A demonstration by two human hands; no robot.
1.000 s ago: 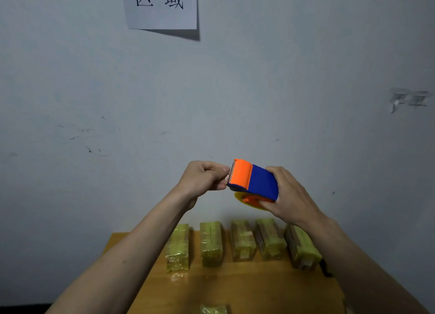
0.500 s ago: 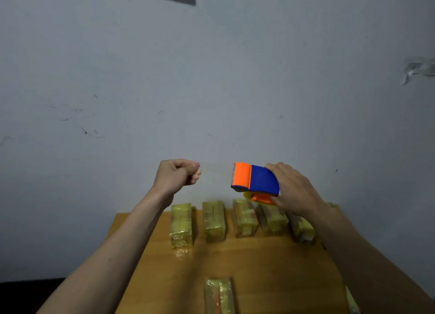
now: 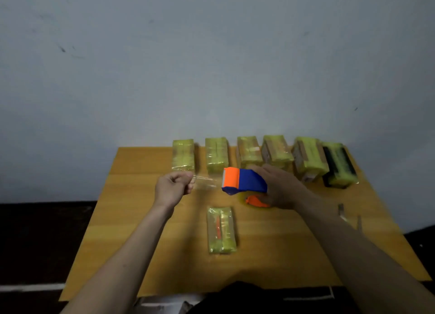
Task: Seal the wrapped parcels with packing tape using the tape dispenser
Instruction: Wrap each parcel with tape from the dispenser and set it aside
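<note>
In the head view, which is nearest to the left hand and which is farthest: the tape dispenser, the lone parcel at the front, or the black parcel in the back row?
1. Tape dispenser, just right of the left hand, in the right hand.
2. Lone parcel, on the table below the hands.
3. Black parcel, far right of the back row.

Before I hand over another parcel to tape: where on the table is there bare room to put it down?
Bare wood lies left of the lone parcel, out to the table edge, and right of it under the right forearm. The back edge is crowded: six parcels in a row by the wall.
</note>
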